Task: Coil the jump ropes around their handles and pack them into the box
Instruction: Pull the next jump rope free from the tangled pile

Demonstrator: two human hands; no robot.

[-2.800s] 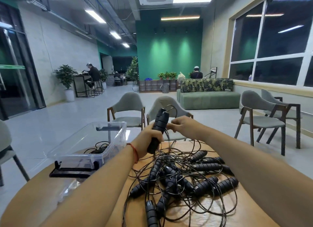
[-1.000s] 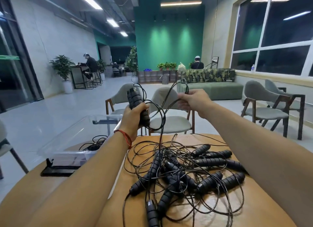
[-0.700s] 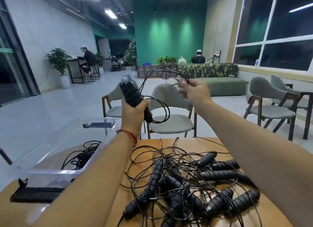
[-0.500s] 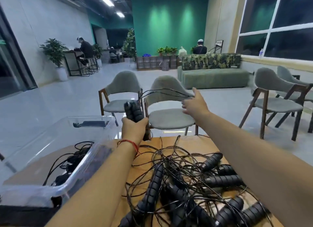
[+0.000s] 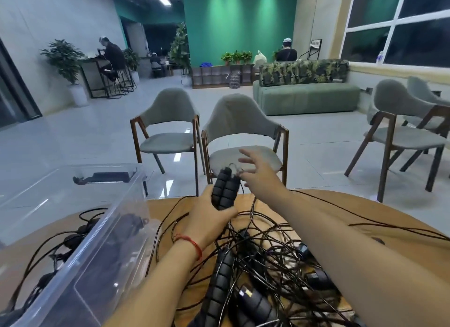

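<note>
Jump-rope handles (image 5: 224, 190), a pair held side by side and pointing up, sit in my left grip (image 5: 211, 219). Its fingers curl round their lower half, above the far part of the desk (image 5: 353, 204). My right grip (image 5: 258, 173) hovers just beside the handle tops with fingers spread. A thin loop of cord shows near its fingertips, seemingly not pinched. I make out no finished winding on this pair, so I judge that coiling this rope has barely begun. Below my grips a tangled heap of ropes (image 5: 255, 265) covers the desk, all left to sort and wind. On my left the clear box (image 5: 109, 265) holds a few packed ropes (image 5: 73, 239), so the task looks to be at an early stage.
</note>
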